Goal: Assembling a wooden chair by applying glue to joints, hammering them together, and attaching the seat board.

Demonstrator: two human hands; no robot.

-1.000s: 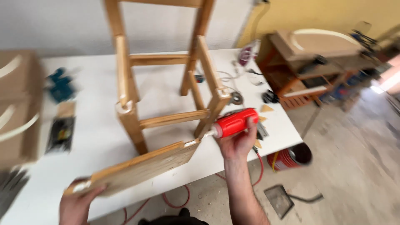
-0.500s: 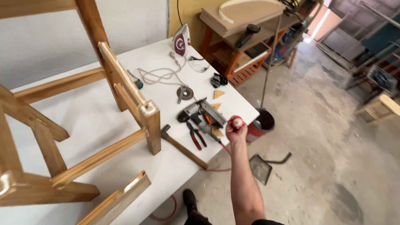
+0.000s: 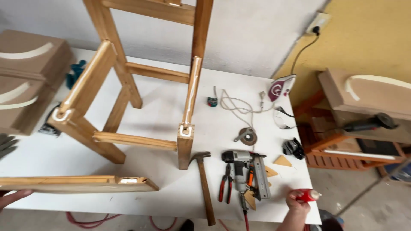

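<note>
R hand [image 3: 297, 203] was low at the table's front-right edge, fingers wrapped tight round a small red glue bottle w/ white cap [image 3: 307, 195], cap pointing right, bottle lying near-horizontal just above the white tabletop [image 3: 162, 102]. L hand [image 3: 13, 197] showed only fingertips at the frame's left edge, touching the underside of a long flat light-wood rail [image 3: 77, 184]; how far it was closed, can't tell. The rail ran from the L hand toward the R, its free end w/ a pale glue patch.

Just left of the R hand: grey nail gun w/ orange trim [image 3: 246, 171], red-handled pliers [image 3: 225, 183] beside it, then a wooden-handled hammer [image 3: 203, 184]. Small wood wedges [image 3: 282, 161] lay above the R hand, near black goggles-like item [image 3: 293, 147].

Between the hands & further back stood the light-wood chair frame [image 3: 128, 107], lying on its side, white glue lines along two rails.

Far beyond the R hand: a maroon-and-white clothes iron [image 3: 280, 87] upright at the table's back corner, cord running to a wall socket. Beyond the L hand, brown boards w/ pale curved strips [image 3: 25, 81].
</note>
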